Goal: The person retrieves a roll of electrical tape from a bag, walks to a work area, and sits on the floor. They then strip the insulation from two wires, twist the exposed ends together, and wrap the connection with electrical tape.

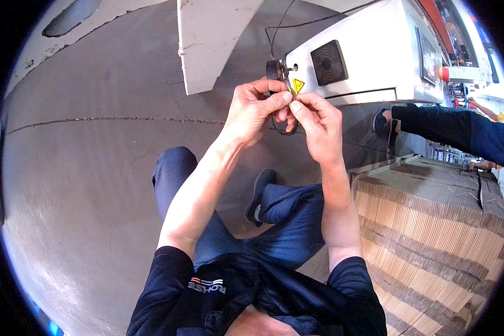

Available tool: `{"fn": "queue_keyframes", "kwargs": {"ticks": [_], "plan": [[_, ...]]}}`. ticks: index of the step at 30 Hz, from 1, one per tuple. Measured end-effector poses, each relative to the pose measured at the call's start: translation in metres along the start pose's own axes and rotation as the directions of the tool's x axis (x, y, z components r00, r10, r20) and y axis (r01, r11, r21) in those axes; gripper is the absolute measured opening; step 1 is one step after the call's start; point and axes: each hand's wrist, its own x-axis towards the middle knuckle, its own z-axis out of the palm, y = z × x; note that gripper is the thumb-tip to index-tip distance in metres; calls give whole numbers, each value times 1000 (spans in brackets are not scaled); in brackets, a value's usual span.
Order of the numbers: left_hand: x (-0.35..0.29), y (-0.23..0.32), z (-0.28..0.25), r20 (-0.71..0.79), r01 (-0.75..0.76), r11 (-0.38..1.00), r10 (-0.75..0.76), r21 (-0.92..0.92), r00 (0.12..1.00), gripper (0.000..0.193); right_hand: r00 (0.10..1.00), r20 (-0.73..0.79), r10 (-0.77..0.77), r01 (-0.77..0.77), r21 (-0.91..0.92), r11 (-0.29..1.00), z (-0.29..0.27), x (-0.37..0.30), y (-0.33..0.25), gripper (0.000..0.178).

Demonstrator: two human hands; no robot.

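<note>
Head view, the only one I get: grey floor (95,168) spreads wide on the left, so I read most room there, a rough dark crack (123,119) running across it; a white metal leg (207,50) comes down at the top with its lower edge near the left hand (251,111), and right of that the white cabinet (369,50) closes in, its near face just beyond the fingertips, with vent grille (329,63) and yellow warning triangle (298,85); lower right, a cardboard stack (425,224) edges up beside the right forearm (340,207), co-worker's leg (442,124) beyond it, so I'd call that side tight. Thin black cord (286,133) is at the cabinet's lower left corner, between the two hands; I see it come down past the black ring-shaped part (272,70) to the fingertips, long axis roughly up-down there, then curve into a loop below, bend pointing down toward the wearer, ends I can't make out. Left hand: thumb and forefinger pinched together on the cord; right hand (322,126): same tight pinch just beside, other fingers curled, exact contact partly hidden by the fingertips
</note>
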Motion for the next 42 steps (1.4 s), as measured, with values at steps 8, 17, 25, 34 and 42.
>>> {"fn": "queue_keyframes", "kwargs": {"ticks": [8, 17, 25, 34, 42], "plan": [[3, -2, 0, 41, -11, 998, 9, 57, 999, 13, 998, -9, 65, -63, 168, 984, -2, 1, -1, 17], [0, 0, 3, -104, 85, 996, -87, -23, 991, 10, 994, 19, 104, -105, 29, 994, -11, 2, -1, 11], [-1, 5, 4, -56, -34, 914, 62, 405, 996, 8, 998, 45, 50, -49, -5, 999, -20, 6, 2, 9], [-3, -7, -1, -111, -75, 883, 142, 463, 984, 7, 986, -138, 90, -99, -57, 993, -3, 2, 2, 12], [-6, -7, 3, -181, -20, 876, 123, 482, 976, 7, 973, -216, -77, 12, -286, 958, 2, -1, 8, 13]]}}
